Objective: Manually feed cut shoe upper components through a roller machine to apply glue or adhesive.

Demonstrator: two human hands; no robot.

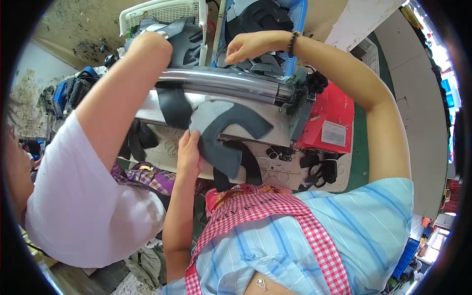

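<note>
My left hand (189, 156) is closed on the edge of a dark grey, horseshoe-shaped shoe upper (211, 142) with a pale grey patch. This piece hangs in front of a shiny metal roller (221, 83). Beyond the roller, my right hand (255, 46) is raised over the near left side of a blue basket (300, 17), its fingers curled downward. Whatever those fingers may pinch is hidden. Grey and black cut pieces (258, 19) fill the basket. A black piece (238, 164) lies below the shoe upper, near my apron.
At my left, a co-worker in a white sleeve (93, 196) reaches across into a white basket (162, 10) of grey pieces. A dark flat piece (174, 108) lies before the roller. Right of it stands a red panel (329, 118). Black straps (324, 172) lie on the lower board.
</note>
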